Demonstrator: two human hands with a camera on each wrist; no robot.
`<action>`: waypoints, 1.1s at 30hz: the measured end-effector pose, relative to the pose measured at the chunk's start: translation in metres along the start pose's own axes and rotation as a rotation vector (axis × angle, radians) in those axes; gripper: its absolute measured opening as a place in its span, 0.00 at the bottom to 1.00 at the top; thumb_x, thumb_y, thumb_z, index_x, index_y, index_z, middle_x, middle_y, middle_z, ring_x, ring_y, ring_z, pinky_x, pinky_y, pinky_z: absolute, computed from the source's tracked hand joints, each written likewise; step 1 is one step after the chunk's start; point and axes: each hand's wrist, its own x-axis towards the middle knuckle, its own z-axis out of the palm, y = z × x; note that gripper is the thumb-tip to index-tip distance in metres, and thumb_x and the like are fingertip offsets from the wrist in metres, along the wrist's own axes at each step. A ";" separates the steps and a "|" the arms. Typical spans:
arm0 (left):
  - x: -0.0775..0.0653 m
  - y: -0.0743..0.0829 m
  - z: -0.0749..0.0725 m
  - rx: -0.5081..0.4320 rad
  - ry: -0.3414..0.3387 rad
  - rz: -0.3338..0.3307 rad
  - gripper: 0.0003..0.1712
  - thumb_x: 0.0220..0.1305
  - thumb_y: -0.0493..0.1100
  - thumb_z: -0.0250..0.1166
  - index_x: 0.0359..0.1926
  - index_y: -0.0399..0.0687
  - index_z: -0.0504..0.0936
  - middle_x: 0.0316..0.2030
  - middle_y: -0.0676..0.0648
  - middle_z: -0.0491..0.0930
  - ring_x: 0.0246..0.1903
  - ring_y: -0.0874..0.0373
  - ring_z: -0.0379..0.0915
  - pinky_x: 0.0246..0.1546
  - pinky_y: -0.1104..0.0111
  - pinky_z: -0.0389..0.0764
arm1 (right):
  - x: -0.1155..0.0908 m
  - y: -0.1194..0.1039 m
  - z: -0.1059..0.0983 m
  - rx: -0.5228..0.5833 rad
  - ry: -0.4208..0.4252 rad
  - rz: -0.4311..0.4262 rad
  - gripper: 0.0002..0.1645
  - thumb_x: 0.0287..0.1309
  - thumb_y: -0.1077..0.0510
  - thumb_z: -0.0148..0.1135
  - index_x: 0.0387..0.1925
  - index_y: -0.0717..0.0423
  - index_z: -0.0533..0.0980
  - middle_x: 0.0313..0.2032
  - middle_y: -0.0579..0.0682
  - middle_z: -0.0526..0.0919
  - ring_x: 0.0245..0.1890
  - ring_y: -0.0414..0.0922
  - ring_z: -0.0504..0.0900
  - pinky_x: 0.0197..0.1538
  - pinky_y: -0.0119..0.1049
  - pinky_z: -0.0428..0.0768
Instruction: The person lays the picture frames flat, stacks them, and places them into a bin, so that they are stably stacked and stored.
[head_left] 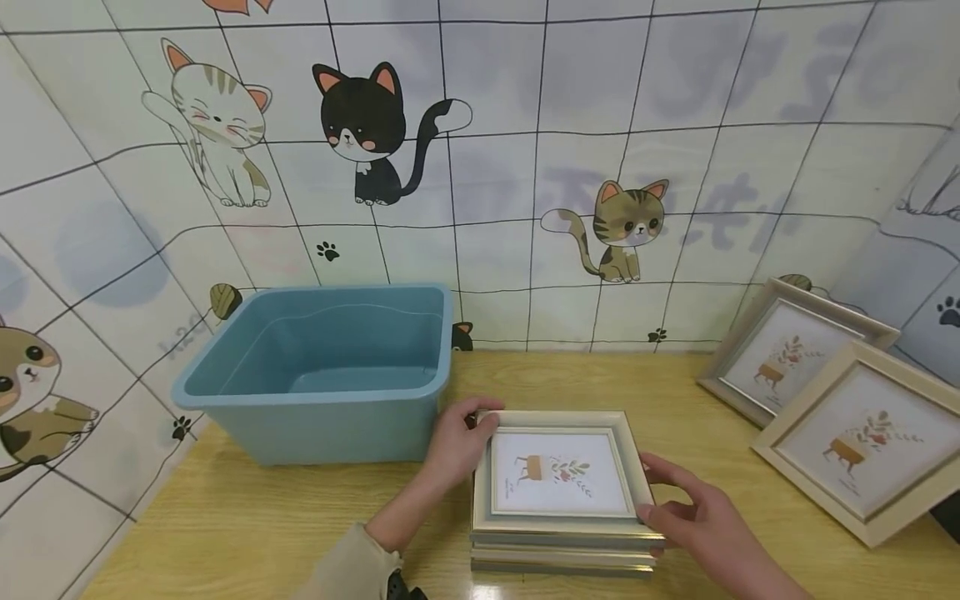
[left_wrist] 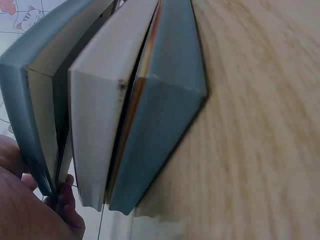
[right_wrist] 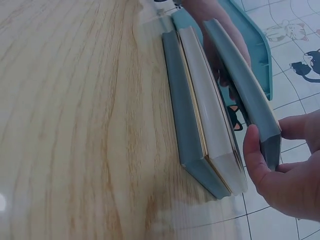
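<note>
The top frame (head_left: 561, 471) lies face up between the two hands, over the frames stacked on the table (head_left: 600, 375), and the relation that matters is its gap from that pile: in both wrist views its underside stands apart from the white frame (right_wrist: 210, 92) below it, with the blue frame (right_wrist: 186, 102) lowest, on the wood. The left hand (head_left: 457, 446) pinches the far left corner, thumb on the face; in its wrist view the fingertips show by the gap. The right hand (head_left: 693, 517) pinches the right side, toward the near corner, its thumb and fingers on opposite faces. The two grips thus sit roughly on a diagonal, and neither hand is nearer, since both touch the frame. Its long axis appears to run left to right, from hand to hand, though the slanting view leaves some doubt; the print lies sideways, the legs of its drawing toward the left hand. The tub (head_left: 322, 435) is just beyond the left hand, its open top above the pile's level, so a move that way would probably call for more height. Past the right hand, apart from the pile, the front leaning frame (head_left: 866, 442) overlaps the rear leaning frame (head_left: 787, 354).
</note>
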 end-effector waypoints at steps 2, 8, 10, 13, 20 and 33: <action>-0.001 -0.002 0.000 0.011 0.000 0.008 0.11 0.71 0.36 0.62 0.50 0.43 0.87 0.23 0.51 0.68 0.21 0.59 0.62 0.23 0.69 0.67 | 0.000 0.000 -0.001 0.003 -0.017 0.013 0.43 0.69 0.64 0.63 0.77 0.69 0.53 0.66 0.71 0.63 0.39 0.45 0.85 0.38 0.44 0.85; -0.002 -0.008 0.003 0.053 0.015 0.038 0.11 0.72 0.36 0.61 0.50 0.41 0.87 0.21 0.52 0.68 0.22 0.59 0.63 0.24 0.69 0.67 | 0.000 0.002 -0.002 -0.003 -0.035 0.048 0.45 0.69 0.63 0.63 0.78 0.68 0.51 0.65 0.70 0.65 0.42 0.45 0.84 0.39 0.44 0.85; -0.002 -0.008 0.003 0.063 0.018 0.051 0.12 0.72 0.37 0.61 0.51 0.41 0.86 0.21 0.52 0.68 0.21 0.60 0.62 0.23 0.69 0.67 | 0.000 0.002 -0.001 -0.022 -0.013 0.051 0.44 0.69 0.64 0.63 0.78 0.68 0.53 0.64 0.69 0.68 0.43 0.45 0.84 0.40 0.43 0.84; -0.003 -0.008 0.004 0.074 0.015 0.074 0.12 0.72 0.36 0.61 0.51 0.40 0.86 0.18 0.52 0.66 0.17 0.61 0.60 0.20 0.70 0.65 | 0.000 0.002 0.001 -0.088 0.034 0.069 0.42 0.68 0.63 0.65 0.77 0.67 0.57 0.61 0.64 0.73 0.43 0.45 0.82 0.41 0.39 0.83; -0.003 -0.007 0.005 0.117 0.016 0.123 0.12 0.72 0.36 0.61 0.51 0.39 0.86 0.19 0.51 0.67 0.12 0.64 0.55 0.18 0.69 0.64 | 0.002 0.005 0.003 -0.161 0.074 0.073 0.39 0.66 0.62 0.66 0.74 0.66 0.63 0.60 0.62 0.78 0.45 0.46 0.79 0.44 0.34 0.80; -0.001 -0.012 0.003 0.131 -0.004 0.099 0.13 0.72 0.37 0.61 0.52 0.38 0.86 0.21 0.50 0.70 0.15 0.60 0.56 0.21 0.67 0.66 | 0.007 0.007 0.001 -0.153 0.035 0.089 0.38 0.68 0.60 0.65 0.75 0.63 0.63 0.68 0.65 0.71 0.52 0.49 0.79 0.45 0.36 0.80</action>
